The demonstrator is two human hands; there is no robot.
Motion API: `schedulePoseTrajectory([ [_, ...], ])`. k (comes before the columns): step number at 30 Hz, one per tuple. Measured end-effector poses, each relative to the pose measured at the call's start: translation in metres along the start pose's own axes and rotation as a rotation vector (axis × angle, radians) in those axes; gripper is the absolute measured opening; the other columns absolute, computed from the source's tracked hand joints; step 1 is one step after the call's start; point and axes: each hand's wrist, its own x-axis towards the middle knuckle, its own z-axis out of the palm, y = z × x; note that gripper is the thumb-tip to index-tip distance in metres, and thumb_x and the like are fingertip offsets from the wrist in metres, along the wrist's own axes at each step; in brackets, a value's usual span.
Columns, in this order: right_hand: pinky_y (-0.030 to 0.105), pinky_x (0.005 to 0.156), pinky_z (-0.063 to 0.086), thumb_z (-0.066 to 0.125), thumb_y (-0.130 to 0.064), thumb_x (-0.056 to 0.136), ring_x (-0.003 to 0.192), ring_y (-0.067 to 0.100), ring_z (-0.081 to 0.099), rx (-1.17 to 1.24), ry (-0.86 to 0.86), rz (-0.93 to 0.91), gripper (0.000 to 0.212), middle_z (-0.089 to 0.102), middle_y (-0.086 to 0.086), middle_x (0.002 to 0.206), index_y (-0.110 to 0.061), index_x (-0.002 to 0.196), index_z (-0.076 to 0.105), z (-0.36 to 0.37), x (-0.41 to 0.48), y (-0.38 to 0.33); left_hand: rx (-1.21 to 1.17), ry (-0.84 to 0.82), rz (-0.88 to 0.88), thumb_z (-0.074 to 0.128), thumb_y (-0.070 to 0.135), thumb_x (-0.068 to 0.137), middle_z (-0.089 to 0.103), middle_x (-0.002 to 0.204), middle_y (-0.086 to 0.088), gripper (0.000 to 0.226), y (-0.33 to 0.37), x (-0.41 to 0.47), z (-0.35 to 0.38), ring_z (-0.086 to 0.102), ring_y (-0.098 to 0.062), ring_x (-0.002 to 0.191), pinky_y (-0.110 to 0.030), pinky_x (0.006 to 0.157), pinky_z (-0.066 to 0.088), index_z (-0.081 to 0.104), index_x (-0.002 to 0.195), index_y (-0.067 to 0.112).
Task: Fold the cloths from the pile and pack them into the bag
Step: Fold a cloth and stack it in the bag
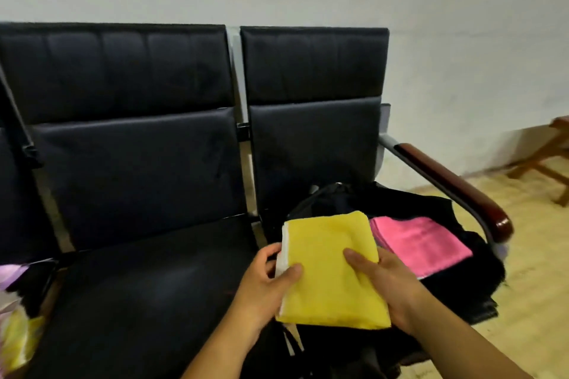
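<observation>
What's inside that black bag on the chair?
A folded pink cloth lies in the open black bag. The yellow cloth, held by the left hand and right hand, hides the bag's left part.

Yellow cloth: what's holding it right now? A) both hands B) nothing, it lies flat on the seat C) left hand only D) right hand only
A: the left hand and the right hand each grip one side of the folded yellow cloth, thumbs on top.
</observation>
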Motion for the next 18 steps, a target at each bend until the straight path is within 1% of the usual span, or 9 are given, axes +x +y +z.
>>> schedulePoseTrajectory([
  [2, 0.038, 0.077, 0.062, 0.075, -0.028, 0.091, 0.088, 0.021, 0.077, -0.080, 0.054, -0.047, 0.029, 0.080, 0.002, 0.098, -0.016, 0.116, 0.070, -0.033, 0.010, -0.002, 0.018, 0.028, -0.030, 0.079, 0.030, 0.089, 0.071, 0.110, 0.012, 0.048, 0.001, 0.015, 0.037, 0.072, -0.001, 0.086, -0.015, 0.064, 0.055, 0.058, 0.132, 0.027],
  [3, 0.037, 0.076, 0.062, 0.077, -0.032, 0.089, 0.087, 0.019, 0.077, -0.116, 0.074, -0.055, 0.030, 0.080, 0.000, 0.097, -0.018, 0.115, 0.070, -0.053, 0.019, -0.003, 0.009, 0.036, -0.038, 0.080, 0.029, 0.089, 0.074, 0.104, 0.010, 0.042, 0.001, 0.024, 0.058, 0.073, -0.002, 0.083, -0.017, 0.065, 0.056, 0.062, 0.127, 0.025],
  [5, 0.040, 0.080, 0.062, 0.078, -0.034, 0.088, 0.087, 0.017, 0.077, -0.195, 0.108, -0.049, 0.032, 0.080, -0.003, 0.097, -0.020, 0.116, 0.071, -0.084, 0.037, -0.005, -0.001, 0.055, -0.054, 0.081, 0.025, 0.088, 0.078, 0.096, 0.006, 0.031, -0.002, 0.041, 0.090, 0.075, -0.008, 0.083, -0.027, 0.072, 0.060, 0.067, 0.116, 0.024],
  [8, 0.047, 0.087, 0.061, 0.078, -0.033, 0.089, 0.090, 0.019, 0.077, -0.311, 0.096, -0.017, 0.033, 0.080, -0.003, 0.099, -0.020, 0.118, 0.070, -0.133, 0.072, -0.011, -0.004, 0.073, -0.121, 0.080, 0.025, 0.087, 0.079, 0.092, 0.002, 0.019, -0.006, 0.073, 0.139, 0.076, -0.016, 0.087, -0.036, 0.084, 0.061, 0.072, 0.103, 0.021],
  [11, 0.044, 0.085, 0.061, 0.077, -0.034, 0.090, 0.092, 0.021, 0.076, -0.423, 0.076, 0.000, 0.036, 0.078, -0.001, 0.103, -0.023, 0.122, 0.067, -0.176, 0.106, -0.027, -0.066, 0.042, -0.195, 0.082, 0.030, 0.077, 0.079, 0.091, 0.000, 0.025, -0.013, 0.103, 0.182, 0.076, -0.021, 0.091, -0.044, 0.087, 0.061, 0.073, 0.098, 0.019],
  [13, 0.042, 0.086, 0.059, 0.076, -0.041, 0.089, 0.097, 0.021, 0.073, -0.526, 0.069, 0.031, 0.044, 0.076, -0.002, 0.109, -0.024, 0.128, 0.064, -0.206, 0.132, -0.037, -0.078, 0.021, -0.224, 0.080, 0.031, 0.079, 0.079, 0.091, 0.000, 0.023, -0.020, 0.124, 0.212, 0.075, -0.021, 0.092, -0.043, 0.084, 0.061, 0.074, 0.098, 0.018],
  [15, 0.043, 0.092, 0.056, 0.075, -0.046, 0.089, 0.102, 0.020, 0.069, -0.649, 0.062, 0.054, 0.053, 0.071, -0.003, 0.115, -0.025, 0.134, 0.058, -0.224, 0.153, -0.045, -0.095, 0.023, -0.227, 0.078, 0.027, 0.083, 0.079, 0.091, 0.000, 0.018, -0.024, 0.138, 0.232, 0.076, -0.020, 0.091, -0.045, 0.087, 0.061, 0.074, 0.097, 0.016],
  [17, 0.043, 0.096, 0.054, 0.074, -0.052, 0.087, 0.109, 0.022, 0.066, -0.788, 0.075, 0.049, 0.070, 0.067, -0.001, 0.125, -0.025, 0.146, 0.048, -0.238, 0.176, -0.045, -0.102, 0.016, -0.237, 0.078, 0.029, 0.081, 0.079, 0.093, 0.000, 0.022, -0.030, 0.155, 0.254, 0.076, -0.020, 0.092, -0.048, 0.090, 0.061, 0.073, 0.098, 0.017],
  [18, 0.041, 0.096, 0.053, 0.072, -0.054, 0.088, 0.112, 0.024, 0.063, -0.870, 0.089, 0.042, 0.079, 0.064, 0.002, 0.132, -0.026, 0.153, 0.039, -0.241, 0.184, -0.042, -0.086, 0.013, -0.240, 0.078, 0.030, 0.081, 0.079, 0.095, 0.001, 0.022, -0.033, 0.160, 0.261, 0.075, -0.019, 0.093, -0.047, 0.091, 0.060, 0.072, 0.098, 0.019],
])
